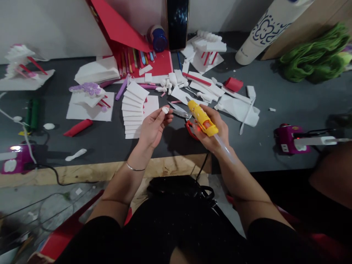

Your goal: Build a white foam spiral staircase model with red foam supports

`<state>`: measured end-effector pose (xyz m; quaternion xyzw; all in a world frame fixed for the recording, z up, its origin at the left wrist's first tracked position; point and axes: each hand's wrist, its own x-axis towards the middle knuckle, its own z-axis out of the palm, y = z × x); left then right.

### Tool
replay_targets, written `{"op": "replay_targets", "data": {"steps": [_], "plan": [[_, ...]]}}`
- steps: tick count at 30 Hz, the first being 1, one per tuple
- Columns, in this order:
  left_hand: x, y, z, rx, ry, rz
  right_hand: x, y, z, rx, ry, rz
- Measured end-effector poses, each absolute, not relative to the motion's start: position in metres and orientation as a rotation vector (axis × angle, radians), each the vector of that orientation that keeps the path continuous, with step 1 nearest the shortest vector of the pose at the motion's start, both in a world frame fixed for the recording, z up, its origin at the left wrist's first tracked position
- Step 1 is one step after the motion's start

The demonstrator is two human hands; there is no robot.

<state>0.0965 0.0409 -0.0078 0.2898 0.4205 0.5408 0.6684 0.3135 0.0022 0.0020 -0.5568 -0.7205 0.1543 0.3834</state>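
Observation:
Pinched between the thumb and fingers of my left hand is a small white paper piece. My right hand grips a yellow glue gun, its nozzle pointing up and left, with a clear glue stick sticking out of its rear. Red-handled scissors lie on the table between the hands, their handles partly hidden by my right hand. Just left of my left hand, a fanned stack of folded white strips rests on a white sheet. Small white knotted pieces lie beyond the hands.
White paper scraps and a red roll lie right of centre. Small models on red sticks stand around. A phone leans on the wall near a white bottle. Purple power blocks with cables sit at both sides.

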Motion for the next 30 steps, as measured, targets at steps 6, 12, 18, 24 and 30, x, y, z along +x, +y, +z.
{"op": "replay_targets", "data": {"steps": [6,12,18,24,30], "plan": [[0.098,0.037,-0.008,0.712,0.956,1.216,0.309,-0.009,0.001,-1.2,-1.841,0.499],[0.1,0.035,-0.006,0.709,0.94,1.185,0.306,-0.017,-0.005,-1.158,-1.81,0.529],[0.101,0.033,-0.004,0.721,0.938,1.154,0.303,-0.013,0.0,-1.29,-1.832,0.526],[0.101,0.032,-0.002,0.747,0.925,1.13,0.303,-0.008,0.009,-1.136,-1.91,0.455],[0.102,0.031,-0.001,0.715,0.915,1.128,0.3,-0.006,0.005,-1.092,-1.919,0.327]]}}
